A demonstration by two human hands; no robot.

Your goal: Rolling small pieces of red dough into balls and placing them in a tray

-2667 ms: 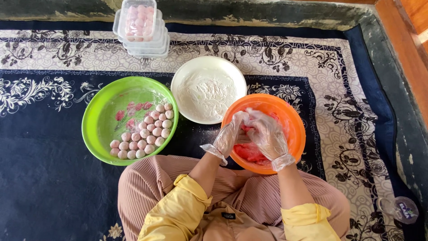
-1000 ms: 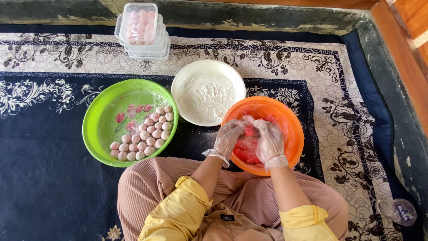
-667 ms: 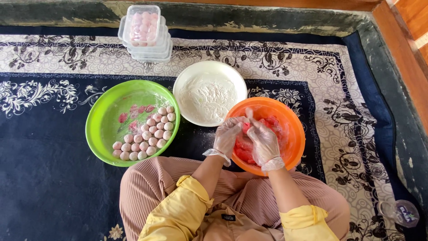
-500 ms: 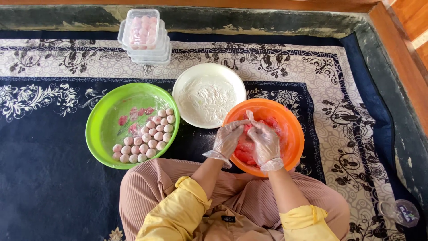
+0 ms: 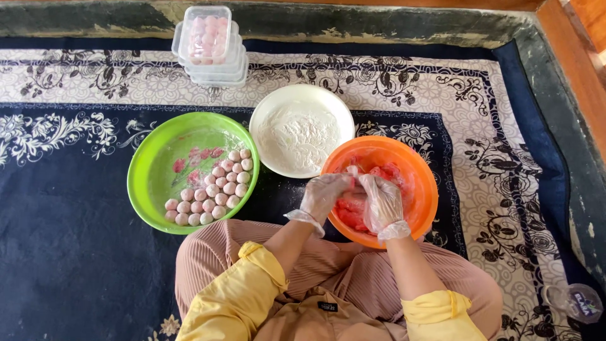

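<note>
— While both hands sit in the orange bowl, what is the left hand doing?

— It wears a thin clear glove and is curled, fingers bent inward over the pink-red dough, pressed against the right hand.

— And the right hand?

— Gloved too, cupped narrow over the same lump; whether either hand fully encloses a piece, I cannot tell.

— How does the dough look?

— Moist, pink to red, smeared along the bowl's inner wall (brightest at the far side). The bowl rests on the patterned carpet, right in front of the person's knees.

— What lies to the left of it?

— A green bowl with rows of small pale pink balls, then a white bowl of flour, and stacked clear tubs beyond.

— Anything changed from half a second back?

— The hands have drawn closer together and sunk a little lower into the bowl; the bowls have stayed put.
</note>
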